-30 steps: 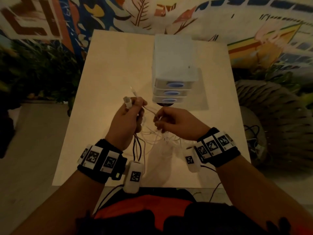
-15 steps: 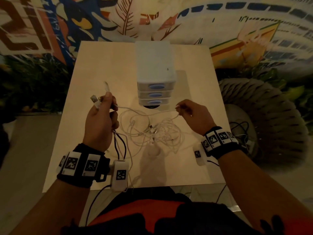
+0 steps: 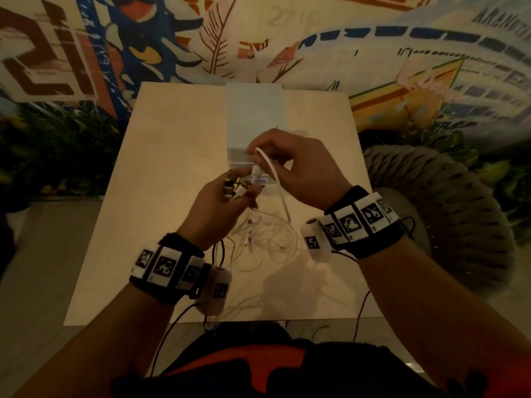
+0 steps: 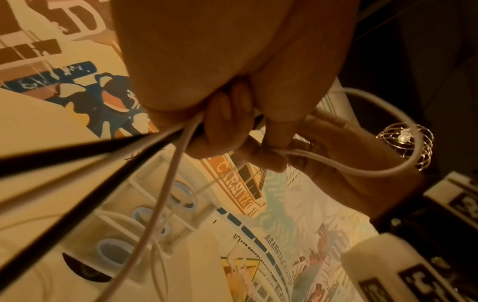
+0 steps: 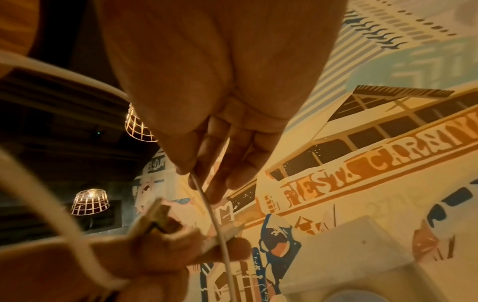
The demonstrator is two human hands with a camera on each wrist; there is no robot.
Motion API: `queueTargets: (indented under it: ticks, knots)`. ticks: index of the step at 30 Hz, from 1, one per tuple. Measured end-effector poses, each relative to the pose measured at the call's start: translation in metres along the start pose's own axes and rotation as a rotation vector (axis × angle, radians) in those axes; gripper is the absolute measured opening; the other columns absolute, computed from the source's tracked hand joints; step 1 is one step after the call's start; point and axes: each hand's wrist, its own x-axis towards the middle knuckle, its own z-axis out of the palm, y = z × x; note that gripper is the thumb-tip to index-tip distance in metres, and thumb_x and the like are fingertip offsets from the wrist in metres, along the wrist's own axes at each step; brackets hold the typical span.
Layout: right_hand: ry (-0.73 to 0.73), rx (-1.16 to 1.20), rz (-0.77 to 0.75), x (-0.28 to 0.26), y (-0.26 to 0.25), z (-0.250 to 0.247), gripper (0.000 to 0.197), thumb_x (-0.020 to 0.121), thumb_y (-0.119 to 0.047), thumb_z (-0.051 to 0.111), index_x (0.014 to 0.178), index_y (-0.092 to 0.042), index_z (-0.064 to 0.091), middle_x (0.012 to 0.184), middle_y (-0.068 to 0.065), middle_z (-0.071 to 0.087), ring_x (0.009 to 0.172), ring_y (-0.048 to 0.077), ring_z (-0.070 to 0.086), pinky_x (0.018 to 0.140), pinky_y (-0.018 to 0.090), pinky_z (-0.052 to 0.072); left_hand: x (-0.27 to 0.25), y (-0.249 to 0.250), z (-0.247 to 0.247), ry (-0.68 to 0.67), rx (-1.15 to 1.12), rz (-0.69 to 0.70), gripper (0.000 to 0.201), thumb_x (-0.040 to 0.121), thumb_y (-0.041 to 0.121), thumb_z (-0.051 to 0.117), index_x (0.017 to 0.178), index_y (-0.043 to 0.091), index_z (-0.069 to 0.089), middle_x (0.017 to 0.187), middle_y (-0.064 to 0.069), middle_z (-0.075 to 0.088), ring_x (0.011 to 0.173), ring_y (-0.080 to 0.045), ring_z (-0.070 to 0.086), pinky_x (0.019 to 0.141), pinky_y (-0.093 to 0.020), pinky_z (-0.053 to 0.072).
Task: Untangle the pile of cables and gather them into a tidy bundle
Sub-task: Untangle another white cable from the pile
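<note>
A loose tangle of thin white cables (image 3: pixel 265 239) lies on the pale table (image 3: pixel 161 173) below my hands, with two black cables (image 3: pixel 219 255) hanging from my left fist. My left hand (image 3: pixel 241 191) grips a cluster of cable ends and plugs (image 3: pixel 234 185) above the table. My right hand (image 3: pixel 257 152), just right of and above it, pinches a thicker white cable (image 3: pixel 275 179) that arches down to the tangle. In the right wrist view thumb and forefinger pinch a white cable (image 5: pixel 207 202) above the plugs (image 5: pixel 161 218). The left wrist view shows black and white cables (image 4: pixel 165 147) leaving my fist.
A white three-drawer unit (image 3: pixel 253 110) with blue handles stands on the table right behind my hands. A woven rope seat (image 3: pixel 448 214) stands off the table's right edge. A painted mural wall (image 3: pixel 316 38) rises behind the table's far edge.
My hands, spread apart half a second ago, have come together in front of the drawers. The right hand lifted a white cable up to the left hand's bunch of ends.
</note>
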Motion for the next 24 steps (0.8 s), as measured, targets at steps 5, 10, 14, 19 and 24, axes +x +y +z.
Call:
queueTargets:
  ticks: [5,10,14,19,24]
  knots:
    - [-0.010,0.091,-0.021,-0.003,-0.004,0.005,0.013,0.099,-0.018,0.064,0.111,-0.015,0.068,0.101,-0.007,0.073,0.092,0.006,0.070,0.079,0.024,0.056,0.008,-0.001,0.007,0.012,0.127,-0.044,0.024,0.100,0.018,0.061,0.079,0.027,0.066,0.072,0.002,0.068,0.052,0.007,0.058,0.052,-0.007,0.039]
    - [0.086,0.281,0.115,-0.024,0.021,0.009,0.048,0.095,0.003,0.057,0.137,-0.019,0.050,0.118,-0.007,0.066,0.104,0.003,0.068,0.086,0.017,0.053,0.010,-0.004,0.000,0.064,0.040,-0.092,0.025,0.104,0.025,0.055,0.083,0.019,0.068,0.054,0.015,0.062,0.044,0.004,0.051,0.046,-0.010,0.034]
    - [-0.193,0.075,0.264,-0.051,0.061,0.039,0.049,0.092,-0.019,0.070,0.138,-0.021,0.055,0.128,-0.013,0.059,0.112,0.009,0.062,0.092,0.024,0.050,0.009,-0.007,-0.008,0.138,-0.092,-0.107,0.026,0.103,0.033,0.056,0.090,0.018,0.074,0.054,0.001,0.054,0.053,-0.027,0.030,0.051,-0.039,0.028]
    - [-0.305,-0.069,0.326,-0.065,0.095,0.076,0.022,0.098,-0.036,0.063,0.111,-0.022,0.073,0.114,0.001,0.070,0.109,0.019,0.063,0.100,0.044,0.048,0.006,-0.001,-0.018,0.176,-0.185,-0.046,0.023,0.104,0.032,0.055,0.101,0.018,0.073,0.082,-0.037,0.051,0.060,-0.050,0.024,0.049,-0.054,0.027]
    - [-0.226,-0.048,0.367,-0.065,0.108,0.055,0.012,0.095,-0.034,0.068,0.102,-0.027,0.075,0.104,-0.006,0.071,0.097,0.012,0.064,0.090,0.036,0.051,0.003,-0.010,-0.033,0.256,-0.257,-0.030,0.024,0.104,0.030,0.055,0.106,0.014,0.072,0.066,0.005,0.057,0.052,-0.024,0.026,0.050,-0.035,0.024]
